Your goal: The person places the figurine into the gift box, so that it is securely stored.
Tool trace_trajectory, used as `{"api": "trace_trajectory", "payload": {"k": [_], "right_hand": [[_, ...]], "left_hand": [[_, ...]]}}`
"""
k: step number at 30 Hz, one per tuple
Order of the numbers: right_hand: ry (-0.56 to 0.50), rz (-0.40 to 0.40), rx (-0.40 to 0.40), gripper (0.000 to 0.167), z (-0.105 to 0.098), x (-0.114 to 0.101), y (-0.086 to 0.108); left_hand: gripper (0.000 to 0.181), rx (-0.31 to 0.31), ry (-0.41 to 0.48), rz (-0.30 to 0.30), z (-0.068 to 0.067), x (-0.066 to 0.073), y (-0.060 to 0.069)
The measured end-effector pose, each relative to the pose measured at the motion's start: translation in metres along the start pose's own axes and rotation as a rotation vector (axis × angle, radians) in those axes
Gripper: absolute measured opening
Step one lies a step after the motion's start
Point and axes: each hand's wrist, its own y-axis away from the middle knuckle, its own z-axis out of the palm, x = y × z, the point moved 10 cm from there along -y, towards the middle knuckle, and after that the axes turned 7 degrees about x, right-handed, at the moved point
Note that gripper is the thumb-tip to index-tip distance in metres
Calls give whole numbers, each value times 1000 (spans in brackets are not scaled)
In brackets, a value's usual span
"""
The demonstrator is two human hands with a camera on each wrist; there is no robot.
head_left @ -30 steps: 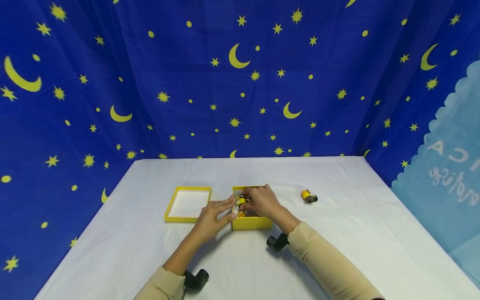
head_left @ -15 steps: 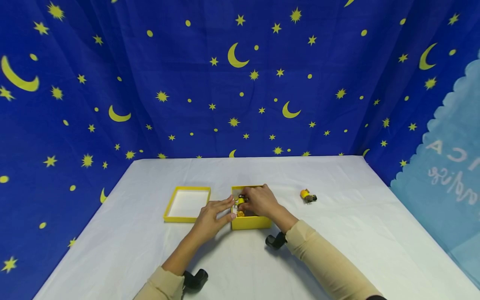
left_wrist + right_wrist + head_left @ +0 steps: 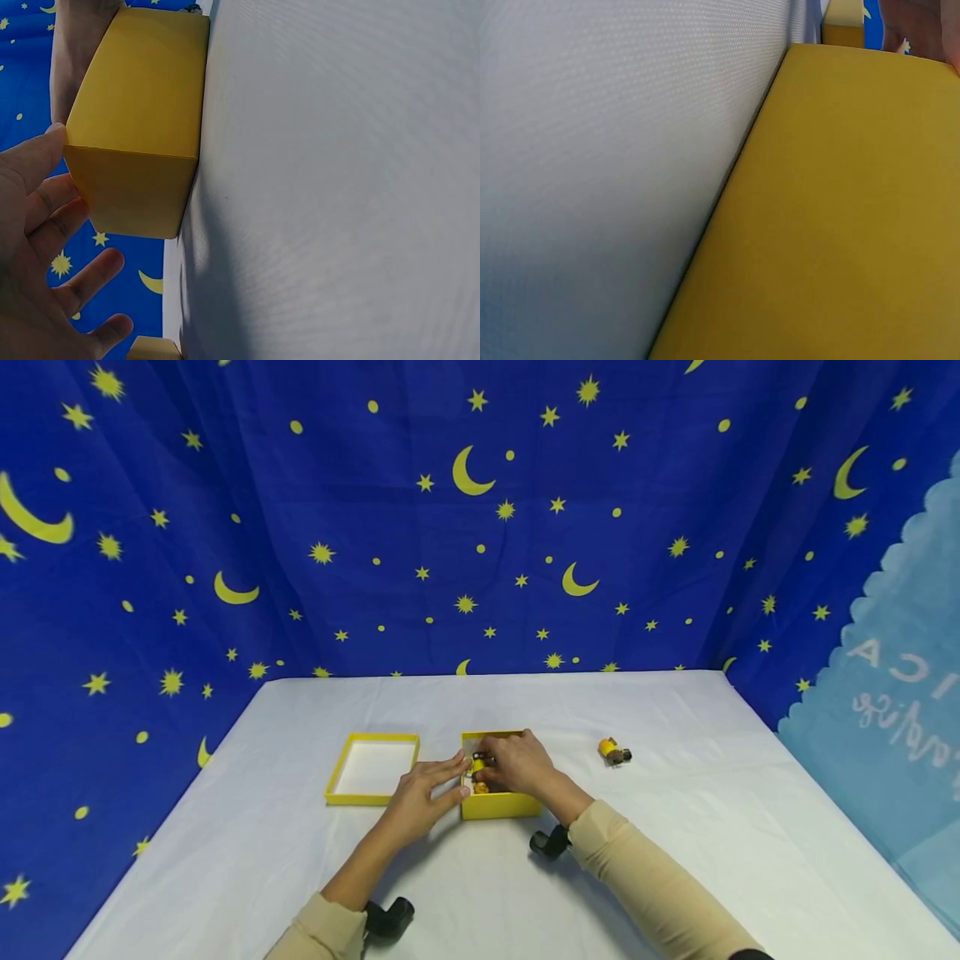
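A person's right hand dips into a yellow box on a white-covered counter, fingers bent and their tips out of sight; whether they grip anything cannot be told. The left hand, fingers straight and spread, touches the box's left side with thumb and some fingertips and grips nothing. The box sits upright between a yellow-edged lid, lying hollow side up to the left, and a loose toy, lying well apart to the right. Inside the box, beside the right hand, show a yellow-and-black toy and, nearer the front wall, an orange piece.

Such close work looks best done with the left hand bracing the wall lightly, so that the box neither slides nor bows, while the right handles one toy at a time, pinching it by the body and keeping clear of its neighbor. The count: two hands, one box, one lid, one loose toy on the counter and at least one toy in the box; whether the orange piece is separate cannot be made out, and the right hand may hide more.
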Motion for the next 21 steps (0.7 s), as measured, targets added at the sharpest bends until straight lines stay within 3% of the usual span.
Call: {"api": "trace_trajectory", "payload": {"k": [7, 17, 21], "right_hand": [[-13, -10, 11, 39, -1, -1, 0], [-149, 32, 108, 37, -9, 2, 4], [-201, 71, 113, 40, -11, 7, 4]], "left_hand": [[45, -7, -3, -5, 0, 0, 0], [46, -7, 8, 1, 0, 1, 0], [46, 0, 4, 5, 0, 1, 0]]}}
